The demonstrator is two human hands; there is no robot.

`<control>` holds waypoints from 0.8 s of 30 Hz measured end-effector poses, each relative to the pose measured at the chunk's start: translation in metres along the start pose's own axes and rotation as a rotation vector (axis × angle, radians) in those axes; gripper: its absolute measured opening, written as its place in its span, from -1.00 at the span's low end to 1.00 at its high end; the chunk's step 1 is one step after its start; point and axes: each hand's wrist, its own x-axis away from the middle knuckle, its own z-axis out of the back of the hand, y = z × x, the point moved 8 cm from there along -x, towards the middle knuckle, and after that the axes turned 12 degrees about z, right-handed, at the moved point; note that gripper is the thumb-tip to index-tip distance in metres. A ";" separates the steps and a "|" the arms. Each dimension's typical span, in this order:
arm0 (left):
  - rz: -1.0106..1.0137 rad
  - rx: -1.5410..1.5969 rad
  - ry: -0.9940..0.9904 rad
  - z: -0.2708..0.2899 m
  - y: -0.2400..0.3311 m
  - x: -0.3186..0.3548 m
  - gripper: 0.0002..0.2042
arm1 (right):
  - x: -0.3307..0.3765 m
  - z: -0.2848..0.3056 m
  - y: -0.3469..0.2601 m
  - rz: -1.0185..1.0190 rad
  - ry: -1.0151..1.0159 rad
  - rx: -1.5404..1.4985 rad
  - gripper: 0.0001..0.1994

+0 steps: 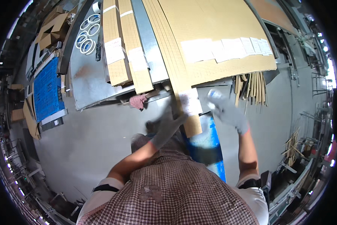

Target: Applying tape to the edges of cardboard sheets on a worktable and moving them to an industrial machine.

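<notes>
A long cardboard strip [193, 127] sticks out over the near edge of the table, with a white paper label [190, 102] near its end. My left hand [167, 127], in a grey glove, is at the strip's left edge, thumb and fingers spread apart; its fingers are in shade and blurred. On the strip's other side, my right hand [230, 112], also gloved in grey, is closed around a small white roll [214, 98] that looks like tape. Motion smears the roll.
Labelled cardboard bundles [117, 71] and a large cardboard stack [221, 22] lie on the metal table [86, 84]. Several tape rolls [87, 45] sit at its far left. A blue drum [209, 146] stands below the strip. Narrow strips [254, 88] hang at right; a blue crate [47, 92] is left.
</notes>
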 end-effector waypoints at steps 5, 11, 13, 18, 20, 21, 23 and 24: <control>-0.412 -0.283 -0.220 0.015 0.072 0.072 -0.31 | -0.026 -0.057 -0.090 0.234 -0.390 -0.358 -0.54; -0.192 -0.296 -0.044 0.022 -0.029 -0.054 -0.41 | -0.005 -0.065 0.117 -0.443 -0.513 0.184 -0.73; -0.016 0.166 -0.383 -0.018 -0.114 -0.145 -0.47 | -0.018 -0.112 0.128 -0.388 -0.274 -0.219 -0.75; 0.147 0.074 -1.143 -0.065 -0.128 -0.161 -0.88 | 0.023 -0.129 0.158 -0.694 0.349 -0.532 -0.60; -0.510 0.597 -0.758 -0.013 -0.082 -0.148 -0.85 | 0.002 -0.092 0.059 -0.746 0.766 -0.475 -0.37; -0.518 0.599 -0.778 -0.006 -0.085 -0.134 -0.85 | 0.002 -0.118 0.050 -0.765 0.483 -0.338 -0.17; -0.710 -0.579 -0.081 0.030 -0.099 -0.118 -0.86 | -0.006 -0.129 0.016 -0.574 0.207 0.394 -0.04; -0.335 0.012 -0.455 0.048 -0.089 -0.111 -0.78 | -0.005 -0.126 0.026 -0.556 0.254 0.353 -0.01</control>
